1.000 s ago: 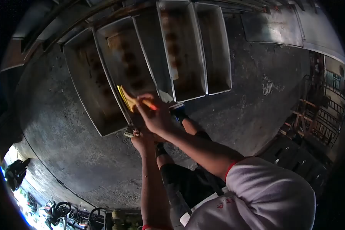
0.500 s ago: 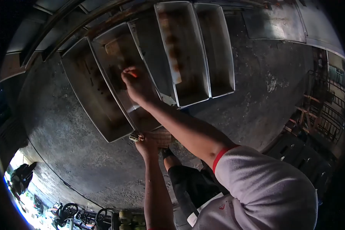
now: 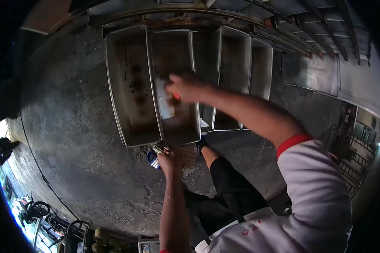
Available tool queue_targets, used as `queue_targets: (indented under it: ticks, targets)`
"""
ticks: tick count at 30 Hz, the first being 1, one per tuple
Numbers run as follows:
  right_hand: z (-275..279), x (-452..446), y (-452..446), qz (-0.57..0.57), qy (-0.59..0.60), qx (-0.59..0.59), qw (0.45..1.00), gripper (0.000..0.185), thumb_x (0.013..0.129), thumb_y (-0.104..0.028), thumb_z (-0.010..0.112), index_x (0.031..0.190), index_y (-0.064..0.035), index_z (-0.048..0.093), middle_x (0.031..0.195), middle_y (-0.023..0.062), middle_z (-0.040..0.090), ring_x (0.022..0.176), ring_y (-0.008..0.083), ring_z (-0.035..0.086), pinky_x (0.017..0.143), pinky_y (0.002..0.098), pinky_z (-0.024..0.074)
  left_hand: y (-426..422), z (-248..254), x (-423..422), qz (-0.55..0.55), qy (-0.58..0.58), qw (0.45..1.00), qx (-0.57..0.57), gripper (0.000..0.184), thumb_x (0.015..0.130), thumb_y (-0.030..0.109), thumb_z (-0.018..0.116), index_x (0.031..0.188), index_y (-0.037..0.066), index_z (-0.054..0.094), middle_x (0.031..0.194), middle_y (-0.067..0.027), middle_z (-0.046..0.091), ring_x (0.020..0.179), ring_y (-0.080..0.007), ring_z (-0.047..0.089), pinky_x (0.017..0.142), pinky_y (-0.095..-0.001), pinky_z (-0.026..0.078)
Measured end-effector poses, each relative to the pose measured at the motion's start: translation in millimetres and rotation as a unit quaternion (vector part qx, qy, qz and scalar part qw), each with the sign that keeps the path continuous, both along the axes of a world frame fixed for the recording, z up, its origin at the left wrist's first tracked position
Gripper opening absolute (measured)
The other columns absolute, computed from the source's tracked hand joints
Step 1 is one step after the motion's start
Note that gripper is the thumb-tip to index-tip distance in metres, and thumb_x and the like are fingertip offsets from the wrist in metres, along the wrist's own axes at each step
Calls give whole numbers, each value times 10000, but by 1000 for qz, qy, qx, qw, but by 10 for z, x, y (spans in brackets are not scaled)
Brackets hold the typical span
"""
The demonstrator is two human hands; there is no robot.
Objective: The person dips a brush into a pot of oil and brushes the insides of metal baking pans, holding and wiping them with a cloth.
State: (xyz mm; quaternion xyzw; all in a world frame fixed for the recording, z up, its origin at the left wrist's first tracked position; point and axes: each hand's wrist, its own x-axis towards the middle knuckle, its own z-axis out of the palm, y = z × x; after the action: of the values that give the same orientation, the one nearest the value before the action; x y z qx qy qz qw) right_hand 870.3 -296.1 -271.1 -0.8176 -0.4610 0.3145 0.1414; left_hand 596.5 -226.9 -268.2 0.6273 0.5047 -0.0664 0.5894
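Long metal trough [image 3: 181,134], 2nd from L in the row, open side up: prob. stiff, bulky, thin-edged; best held by end rims. R hand [image 3: 185,88], over it, is clenched on red-handled tool [image 3: 176,96], prob. light; working end too blurred to tell. L hand [image 3: 169,162], at trough's near corner, grips pale wad [image 3: 159,148], prob. soft cloth. Shirt print [image 3: 254,226] unreadable.

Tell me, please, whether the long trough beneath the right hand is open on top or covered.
The trough is open on top: its inside shows from above, stained brown, with no lid across it.
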Motion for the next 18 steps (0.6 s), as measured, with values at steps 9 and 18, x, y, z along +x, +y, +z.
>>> queue_targets:
  ticks: [9, 18]
  targets:
    - [1674, 958, 225, 63, -251, 80, 963, 106, 756, -63, 602, 837, -87, 539, 882, 49, 623, 767, 282, 625, 649, 383, 482, 30, 247, 218, 29, 29, 999, -17, 197, 862, 104, 541, 1009, -24, 515, 869, -128, 615, 788, -200, 573, 728, -332, 458]
    - [751, 1260, 92, -36, -92, 24, 995, 210, 676, -139, 722, 734, -61, 535, 647, 92, 596, 613, 217, 596, 565, 359, 454, 20, 247, 219, 38, 37, 998, -15, 224, 859, 128, 553, 1014, -28, 512, 903, -132, 628, 828, -221, 601, 763, -329, 460]
